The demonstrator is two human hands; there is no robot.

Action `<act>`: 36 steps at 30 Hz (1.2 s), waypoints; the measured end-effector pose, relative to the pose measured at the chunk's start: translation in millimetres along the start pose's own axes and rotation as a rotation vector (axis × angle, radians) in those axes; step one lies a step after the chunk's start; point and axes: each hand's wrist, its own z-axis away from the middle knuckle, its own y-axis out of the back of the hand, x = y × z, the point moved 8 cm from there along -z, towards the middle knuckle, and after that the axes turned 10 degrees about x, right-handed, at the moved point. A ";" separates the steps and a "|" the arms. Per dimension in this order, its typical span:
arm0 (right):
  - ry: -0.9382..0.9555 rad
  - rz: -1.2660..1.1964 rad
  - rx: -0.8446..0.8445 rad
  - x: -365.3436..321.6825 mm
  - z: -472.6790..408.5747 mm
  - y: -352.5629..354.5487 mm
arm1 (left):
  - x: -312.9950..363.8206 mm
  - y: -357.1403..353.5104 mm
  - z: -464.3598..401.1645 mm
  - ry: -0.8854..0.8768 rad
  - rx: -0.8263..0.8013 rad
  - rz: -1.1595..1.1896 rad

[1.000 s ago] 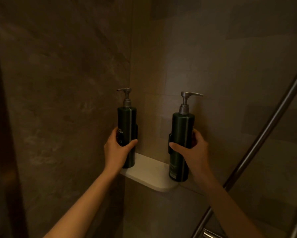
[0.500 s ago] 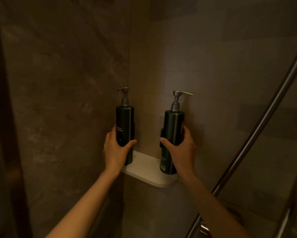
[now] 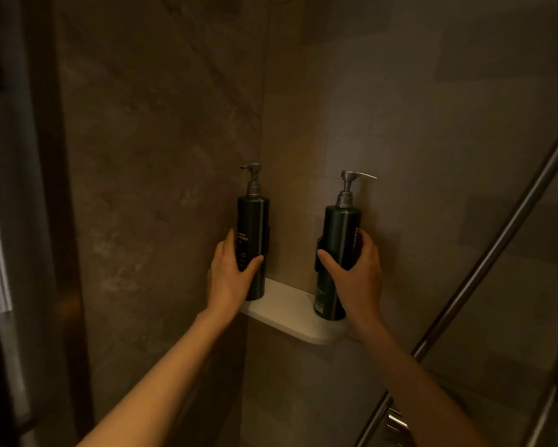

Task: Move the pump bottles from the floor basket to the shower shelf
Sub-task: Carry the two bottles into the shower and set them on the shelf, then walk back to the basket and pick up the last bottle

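Observation:
Two dark green pump bottles with grey metal pumps stand upright on a small white corner shelf (image 3: 290,312) in a tiled shower. The left bottle (image 3: 255,217) rests at the shelf's left end against the left wall; my left hand (image 3: 231,280) is wrapped around its lower half. The right bottle (image 3: 342,233) stands at the shelf's right end, its base on the shelf, and my right hand (image 3: 356,275) grips its middle. The floor basket is out of view.
A slanted metal rail (image 3: 497,240) crosses the right side, with a metal fitting (image 3: 397,424) at the bottom. A dark glass door edge (image 3: 0,221) runs down the left. Brown tiled walls meet in the corner behind the shelf.
The right bottle has moved back over the shelf and now stands on it rather than over its front edge. The left bottle and left hand have stayed put.

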 end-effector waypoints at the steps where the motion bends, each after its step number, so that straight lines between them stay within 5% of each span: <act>1: 0.010 -0.004 0.010 -2.3 2.2 3.3 | 3.6 4.5 3.7 -0.024 0.004 -0.031; 8: 0.382 0.135 0.065 -30.7 41.2 38.5 | 38.8 34.2 45.7 -0.239 0.014 -0.377; 14: 0.460 0.126 -0.123 -3.8 103.8 51.0 | 38.5 45.2 122.2 -0.267 -0.054 -0.618; 22: 0.339 0.204 -0.421 76.2 216.8 71.7 | -25.2 72.4 281.2 -0.054 -0.244 -0.884; 36: 0.321 0.380 -1.219 155.1 461.6 42.4 | -127.8 184.2 505.4 0.527 -0.498 -1.163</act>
